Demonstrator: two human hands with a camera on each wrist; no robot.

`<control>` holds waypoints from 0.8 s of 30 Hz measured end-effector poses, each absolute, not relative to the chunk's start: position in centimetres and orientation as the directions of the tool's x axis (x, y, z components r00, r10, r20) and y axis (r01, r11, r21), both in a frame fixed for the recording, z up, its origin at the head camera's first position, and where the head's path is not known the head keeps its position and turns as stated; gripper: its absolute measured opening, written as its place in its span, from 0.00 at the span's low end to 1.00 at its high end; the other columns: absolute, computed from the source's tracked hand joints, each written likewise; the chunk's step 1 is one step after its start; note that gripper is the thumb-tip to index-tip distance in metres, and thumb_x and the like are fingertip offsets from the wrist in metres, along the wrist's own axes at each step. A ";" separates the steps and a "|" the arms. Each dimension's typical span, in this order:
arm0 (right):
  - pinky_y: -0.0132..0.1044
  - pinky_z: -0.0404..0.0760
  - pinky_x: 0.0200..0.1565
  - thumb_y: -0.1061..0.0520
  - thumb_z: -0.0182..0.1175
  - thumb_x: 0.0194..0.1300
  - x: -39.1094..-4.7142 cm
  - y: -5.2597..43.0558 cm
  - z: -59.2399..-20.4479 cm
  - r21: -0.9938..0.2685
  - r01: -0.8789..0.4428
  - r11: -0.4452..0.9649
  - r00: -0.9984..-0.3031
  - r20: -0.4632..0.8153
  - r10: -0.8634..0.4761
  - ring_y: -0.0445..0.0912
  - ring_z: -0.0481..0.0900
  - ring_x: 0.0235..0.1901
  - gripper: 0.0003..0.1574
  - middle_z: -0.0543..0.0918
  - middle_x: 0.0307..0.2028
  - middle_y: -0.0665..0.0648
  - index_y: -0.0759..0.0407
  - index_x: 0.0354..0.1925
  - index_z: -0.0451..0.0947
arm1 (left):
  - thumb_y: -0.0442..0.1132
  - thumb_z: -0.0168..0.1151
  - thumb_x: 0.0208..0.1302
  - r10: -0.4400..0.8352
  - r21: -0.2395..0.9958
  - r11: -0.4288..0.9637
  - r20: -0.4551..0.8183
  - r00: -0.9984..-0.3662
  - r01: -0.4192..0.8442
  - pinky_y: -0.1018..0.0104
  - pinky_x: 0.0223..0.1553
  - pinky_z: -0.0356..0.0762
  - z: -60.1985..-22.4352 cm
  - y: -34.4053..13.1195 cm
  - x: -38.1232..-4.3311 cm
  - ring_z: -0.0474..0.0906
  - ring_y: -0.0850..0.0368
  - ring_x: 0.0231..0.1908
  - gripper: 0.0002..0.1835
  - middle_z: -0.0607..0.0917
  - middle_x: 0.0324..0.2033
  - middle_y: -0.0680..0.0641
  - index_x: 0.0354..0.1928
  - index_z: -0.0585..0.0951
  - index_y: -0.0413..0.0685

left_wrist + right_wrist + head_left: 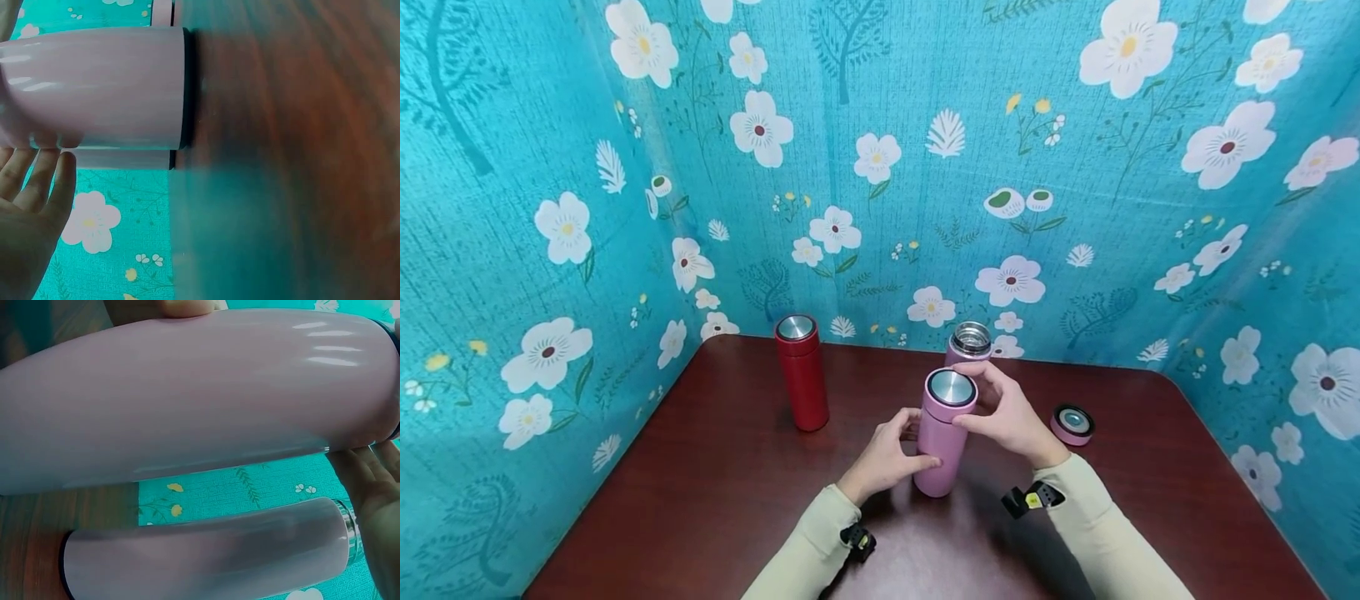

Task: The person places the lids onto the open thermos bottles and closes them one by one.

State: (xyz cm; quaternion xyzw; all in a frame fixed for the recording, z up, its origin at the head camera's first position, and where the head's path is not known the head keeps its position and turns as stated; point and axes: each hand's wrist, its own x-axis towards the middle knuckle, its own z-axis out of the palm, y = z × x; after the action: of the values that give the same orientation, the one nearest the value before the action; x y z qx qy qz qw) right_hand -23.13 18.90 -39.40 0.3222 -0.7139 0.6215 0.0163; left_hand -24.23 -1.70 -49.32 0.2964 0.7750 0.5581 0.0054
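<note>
A pink thermos flask (940, 450) with a steel-topped lid (951, 388) stands upright near the middle of the table. My left hand (883, 457) holds its body from the left, thumb in front. From the right, my right hand (1006, 413) grips the lid between thumb and fingers. In the left wrist view the flask (106, 87) meets the table at its dark base, with fingers of the left hand (37, 200) along it. Behind it a lidless pink flask (206, 556) shows its bare steel neck. Its far side is hidden.
A red thermos flask (805, 383) with its lid on stands at the back left. Right of my right hand a loose pink lid (1072, 425) lies with its inner side up. Flowered turquoise cloth (880, 208) hangs behind and beside the dark red wooden table (715, 483).
</note>
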 end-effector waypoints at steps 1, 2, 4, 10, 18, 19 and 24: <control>0.44 0.74 0.44 0.72 0.62 0.47 -23.0 18.8 -39.2 -0.875 -0.484 0.017 -0.789 0.427 -0.441 0.53 0.72 0.48 0.37 0.70 0.52 0.59 0.61 0.56 0.62 | 0.53 0.68 0.43 0.469 0.867 0.202 0.324 -0.822 0.456 0.53 0.44 0.71 -49.3 -1.7 -24.3 0.73 0.63 0.41 0.31 0.76 0.42 0.58 0.51 0.67 0.58; 0.44 0.74 0.44 0.73 0.62 0.47 -22.9 18.8 -38.9 -0.875 -0.484 0.016 -0.788 0.428 -0.442 0.53 0.72 0.48 0.37 0.70 0.52 0.60 0.61 0.56 0.62 | 0.53 0.68 0.43 0.471 0.868 0.202 0.320 -0.822 0.454 0.52 0.44 0.71 -49.2 -1.7 -24.4 0.73 0.63 0.41 0.31 0.76 0.42 0.58 0.51 0.67 0.58; 0.43 0.74 0.45 0.74 0.60 0.48 -22.7 18.7 -38.4 -0.871 -0.492 0.010 -0.777 0.434 -0.456 0.53 0.71 0.49 0.37 0.68 0.53 0.61 0.63 0.56 0.60 | 0.54 0.68 0.43 0.472 0.871 0.212 0.305 -0.827 0.443 0.53 0.45 0.71 -49.1 -1.8 -24.5 0.73 0.64 0.42 0.32 0.76 0.42 0.58 0.51 0.67 0.59; 0.44 0.72 0.47 0.78 0.51 0.51 -22.3 18.5 -37.2 -0.824 -0.566 -0.024 -0.697 0.494 -0.520 0.55 0.66 0.53 0.34 0.62 0.58 0.69 0.72 0.58 0.55 | 0.55 0.68 0.42 0.469 0.874 0.250 0.267 -0.842 0.416 0.56 0.46 0.71 -48.9 -1.8 -24.9 0.73 0.65 0.42 0.32 0.75 0.43 0.60 0.51 0.66 0.62; 0.44 0.73 0.46 0.76 0.54 0.50 -22.9 19.1 -38.8 -0.839 -0.544 -0.030 -0.726 0.488 -0.485 0.54 0.69 0.50 0.34 0.68 0.53 0.64 0.67 0.57 0.59 | 0.56 0.68 0.41 0.472 0.874 0.239 0.277 -0.837 0.423 0.54 0.45 0.71 -49.2 -1.8 -24.6 0.73 0.64 0.42 0.32 0.75 0.42 0.59 0.51 0.67 0.62; 0.44 0.73 0.46 0.76 0.54 0.50 -22.9 19.1 -38.9 -0.842 -0.538 -0.037 -0.730 0.487 -0.479 0.54 0.69 0.50 0.34 0.68 0.53 0.64 0.66 0.56 0.59 | 0.56 0.68 0.41 0.473 0.875 0.230 0.283 -0.834 0.427 0.53 0.45 0.71 -49.3 -1.8 -24.5 0.73 0.63 0.42 0.32 0.76 0.42 0.59 0.51 0.67 0.61; 0.44 0.73 0.46 0.79 0.56 0.47 -22.8 18.9 -38.8 -0.831 -0.551 -0.079 -0.720 0.521 -0.459 0.56 0.70 0.49 0.34 0.67 0.53 0.67 0.70 0.54 0.60 | 0.54 0.68 0.42 0.475 0.868 0.207 0.314 -0.822 0.451 0.52 0.45 0.71 -49.5 -1.8 -24.5 0.74 0.62 0.41 0.31 0.76 0.41 0.57 0.50 0.67 0.59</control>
State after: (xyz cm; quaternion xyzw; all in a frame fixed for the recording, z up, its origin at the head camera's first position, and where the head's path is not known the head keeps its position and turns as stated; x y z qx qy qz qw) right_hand -22.77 18.85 -38.82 0.3723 -0.6777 0.6331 0.0362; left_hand -24.51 -1.85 -49.45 0.2982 0.7768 0.5546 0.0106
